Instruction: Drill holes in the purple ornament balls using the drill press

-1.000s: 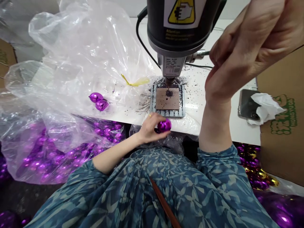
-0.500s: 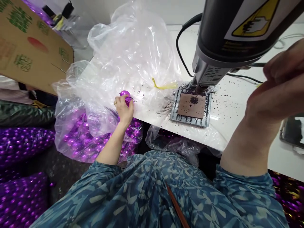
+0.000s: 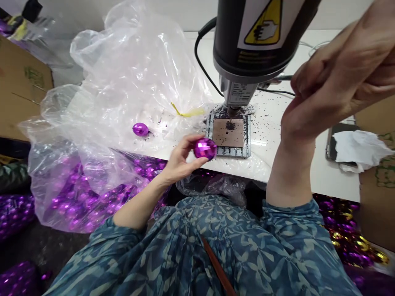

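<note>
Between the thumb and fingers of my left hand (image 3: pixel 184 158) is a shiny purple faceted bauble (image 3: pixel 205 149), held just left of the drill press base (image 3: pixel 231 152). My right hand (image 3: pixel 336 78), raised at the right, is closed around the drill press lever (image 3: pixel 283 77); only a short dark length of it shows. The drill press (image 3: pixel 247 45) has a black motor housing with a yellow hand-warning label. Beneath its head lies a square brown plate (image 3: pixel 220 137) with a small hole and dark shavings. Another purple bauble (image 3: pixel 140 129) rests on the table to the left.
A large clear plastic bag (image 3: pixel 148 61) with a yellow tie (image 3: pixel 185 113) covers the table's left side. Purple baubles (image 3: pixel 89 201) fill a bag below it. Cardboard boxes (image 3: pixel 24 90) flank both sides. A phone (image 3: pixel 332 142) lies at right under crumpled white paper (image 3: pixel 359 148).
My left hand has moved right, away from the baubles at the left, carrying one to the drill press base. One bauble stays behind. The view has shifted right; my right hand remains at the lever.
</note>
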Demonstrator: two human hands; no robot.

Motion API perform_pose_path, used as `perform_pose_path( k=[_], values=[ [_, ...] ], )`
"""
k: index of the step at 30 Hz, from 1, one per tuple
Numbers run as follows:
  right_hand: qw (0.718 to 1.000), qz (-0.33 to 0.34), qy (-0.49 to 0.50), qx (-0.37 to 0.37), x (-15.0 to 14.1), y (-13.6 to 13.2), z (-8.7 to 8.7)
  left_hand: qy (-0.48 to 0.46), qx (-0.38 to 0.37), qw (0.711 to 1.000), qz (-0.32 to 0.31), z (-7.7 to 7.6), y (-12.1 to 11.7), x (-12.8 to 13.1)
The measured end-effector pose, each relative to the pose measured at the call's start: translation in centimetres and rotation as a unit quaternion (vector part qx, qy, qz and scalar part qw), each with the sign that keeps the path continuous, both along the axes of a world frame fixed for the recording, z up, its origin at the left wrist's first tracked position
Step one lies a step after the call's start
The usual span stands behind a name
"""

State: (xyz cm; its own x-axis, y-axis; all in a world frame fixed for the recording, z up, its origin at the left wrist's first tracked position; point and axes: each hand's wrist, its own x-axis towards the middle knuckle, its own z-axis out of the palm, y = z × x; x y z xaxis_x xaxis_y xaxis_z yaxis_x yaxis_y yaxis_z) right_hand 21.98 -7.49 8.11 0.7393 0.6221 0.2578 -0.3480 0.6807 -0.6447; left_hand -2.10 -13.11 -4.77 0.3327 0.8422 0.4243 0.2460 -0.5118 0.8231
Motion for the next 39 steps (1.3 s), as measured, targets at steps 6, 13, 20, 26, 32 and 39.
perform_pose_path(
  k=[6, 13, 20, 26, 32, 39],
  values=[
    [0.906, -0.117, -0.291, 0.285, 0.3, 1.8, -1.1, 0.006, -0.09, 0.996, 0.011, -3.7, 6.1, 5.2],
    [0.9, -0.128, -0.302, 0.286, 0.0, 1.4, -1.1, 0.066, -0.068, 0.995, 0.032, -4.6, 9.0, 5.8],
    [0.901, -0.124, -0.313, 0.272, 0.1, 1.0, -1.1, 0.11, -0.04, 0.993, 0.025, -4.6, 9.7, 6.5],
    [0.904, -0.118, -0.308, 0.272, 0.1, 1.2, -1.3, 0.125, 0.029, 0.991, 0.035, -4.7, 9.4, 7.3],
    [0.9, -0.143, -0.327, 0.249, 0.2, 1.1, -1.4, 0.066, 0.038, 0.997, 0.013, -6.7, 9.1, 8.1],
    [0.902, -0.133, -0.336, 0.235, 0.3, 0.6, -1.9, -0.018, 0.009, 1.0, 0.02, -9.1, 8.9, 8.6]
  ],
)
